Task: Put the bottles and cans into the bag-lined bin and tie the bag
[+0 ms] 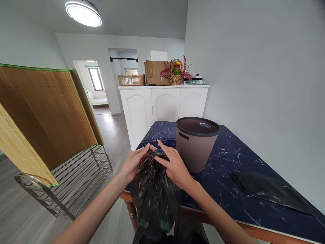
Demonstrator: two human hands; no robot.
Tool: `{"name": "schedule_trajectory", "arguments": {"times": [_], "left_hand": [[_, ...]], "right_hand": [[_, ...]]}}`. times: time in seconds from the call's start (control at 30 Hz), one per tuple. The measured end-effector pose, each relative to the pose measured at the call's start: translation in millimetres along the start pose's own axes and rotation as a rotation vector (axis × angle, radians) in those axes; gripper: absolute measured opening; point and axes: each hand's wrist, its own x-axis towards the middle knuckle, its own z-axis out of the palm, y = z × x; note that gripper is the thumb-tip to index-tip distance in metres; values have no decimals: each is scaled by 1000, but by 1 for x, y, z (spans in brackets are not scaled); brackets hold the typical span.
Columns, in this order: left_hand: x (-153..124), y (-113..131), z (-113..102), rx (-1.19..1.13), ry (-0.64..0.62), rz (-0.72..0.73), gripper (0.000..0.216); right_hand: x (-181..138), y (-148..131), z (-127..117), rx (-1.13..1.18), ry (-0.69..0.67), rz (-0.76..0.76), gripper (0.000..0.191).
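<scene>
A filled black garbage bag [157, 193] hangs at the front edge of the table, its top gathered into a narrow neck. My left hand [135, 161] is closed on that neck, with thumb and fingers pinched together. Beside it, my right hand [176, 166] has its fingers spread, and the thumb reaches to the gathered plastic. Just behind my right hand, a brownish-pink trash can [196, 152] with a dark rim and handle slots stands upright on the table. The contents of the bag are hidden.
The dark blue marble-patterned table [228, 156] carries a flat black plastic bag [271, 191] at the right. A metal rack [76, 179] with a bamboo mat [45, 115] stands at the left. Behind is a white cabinet [166, 103] bearing cardboard boxes and a flower basket [175, 79].
</scene>
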Motion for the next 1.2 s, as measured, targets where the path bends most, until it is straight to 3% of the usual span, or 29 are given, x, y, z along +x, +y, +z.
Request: {"name": "schedule_trajectory", "arguments": {"times": [0.17, 0.33, 0.43, 0.57, 0.73, 0.8, 0.93, 1.03, 1.2], "left_hand": [[0, 0, -16, 17, 32, 17, 49], [7, -11, -47, 317, 101, 176, 50], [14, -23, -61, 326, 148, 242, 55], [19, -37, -64, 257, 189, 235, 57], [17, -45, -60, 158, 189, 199, 56], [15, -45, -59, 127, 191, 185, 56], [7, -45, -58, 49, 206, 160, 57], [3, -43, -55, 1, 214, 136, 56], [-2, -38, -53, 64, 188, 153, 53]], "right_hand": [[-18, 0, -7, 75, 2, 66, 87], [-45, -2, -21, 180, -4, 178, 81], [-62, -3, -23, 270, -4, 216, 73], [-71, -5, -21, 403, -13, 312, 62], [-57, -14, -26, 523, -35, 629, 32], [-48, -26, -29, 491, -12, 687, 35], [-25, -55, -29, 289, 27, 566, 52], [-7, -64, -19, 131, -98, 470, 40], [17, -44, 2, -75, -346, 431, 20]]}}
